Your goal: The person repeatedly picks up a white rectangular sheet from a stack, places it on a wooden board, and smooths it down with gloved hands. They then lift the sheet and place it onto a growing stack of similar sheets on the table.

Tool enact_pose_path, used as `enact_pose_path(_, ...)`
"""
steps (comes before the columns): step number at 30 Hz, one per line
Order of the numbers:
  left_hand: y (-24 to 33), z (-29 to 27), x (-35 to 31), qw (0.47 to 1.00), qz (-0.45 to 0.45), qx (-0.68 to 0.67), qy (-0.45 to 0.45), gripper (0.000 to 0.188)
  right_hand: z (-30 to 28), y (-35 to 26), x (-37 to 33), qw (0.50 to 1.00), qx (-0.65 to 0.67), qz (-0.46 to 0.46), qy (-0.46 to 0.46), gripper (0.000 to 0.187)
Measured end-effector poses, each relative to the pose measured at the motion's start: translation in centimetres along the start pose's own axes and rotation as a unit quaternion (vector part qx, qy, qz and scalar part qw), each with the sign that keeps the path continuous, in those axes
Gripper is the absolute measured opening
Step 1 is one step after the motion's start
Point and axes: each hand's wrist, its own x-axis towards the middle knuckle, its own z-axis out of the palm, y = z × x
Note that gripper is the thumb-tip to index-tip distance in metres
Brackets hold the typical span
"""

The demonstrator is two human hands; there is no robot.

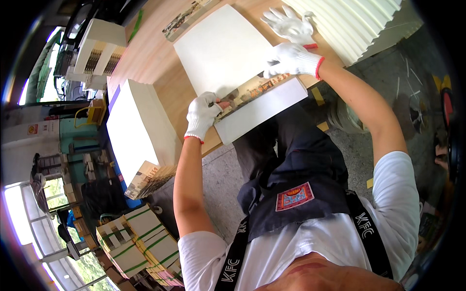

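A large white sheet (pixel 223 48) lies on the wooden table, with a printed picture strip (pixel 255 92) and a pale front flap (pixel 262 110) along its near side. My left hand (pixel 200 116), in a white knit glove with a red cuff, is closed at the strip's left end; a bare fingertip shows. At the strip's right end, my right hand (pixel 293 60), gloved the same way, has its fingers bent and closed on the edge. Its fingertips are partly hidden. Beyond the right hand lies a loose white glove (pixel 290 25).
A tall stack of white sheets with printed edges (pixel 141 128) stands left of the table (pixel 170 94). Another stack (pixel 99 48) sits farther left. White corrugated material (pixel 354 24) rests at the right. Strapped bundles (pixel 141 242) are on the floor at lower left.
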Motion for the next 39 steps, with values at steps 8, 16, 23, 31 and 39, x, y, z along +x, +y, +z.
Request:
enact_pose_path(8,-0.1,-0.2,1.1,0.999,0.002,0.005,-0.052,0.037,2.3,2.0,0.0,0.996,0.031,-0.052,0.072,0.008)
enact_pose_path(16,7.1,-3.0,4.4,0.901,0.219,0.312,-0.208,0.082,2.7,2.5,0.0,0.983,-0.013,-0.123,0.138,0.013)
enact_pose_path(23,11.6,-3.1,7.5,0.769,0.334,0.394,-0.376,0.098,2.3,1.3,-0.3,0.987,-0.081,-0.064,0.126,0.025)
enact_pose_path(31,12.1,-3.2,7.8,0.768,0.325,0.387,-0.394,0.115,-1.1,7.8,2.5,0.885,-0.309,0.048,0.345,0.017)
enact_pose_path(39,10.5,-2.1,9.3,0.722,0.332,0.444,-0.414,0.102,-1.2,-0.8,-4.1,0.928,-0.125,-0.265,0.232,0.028)
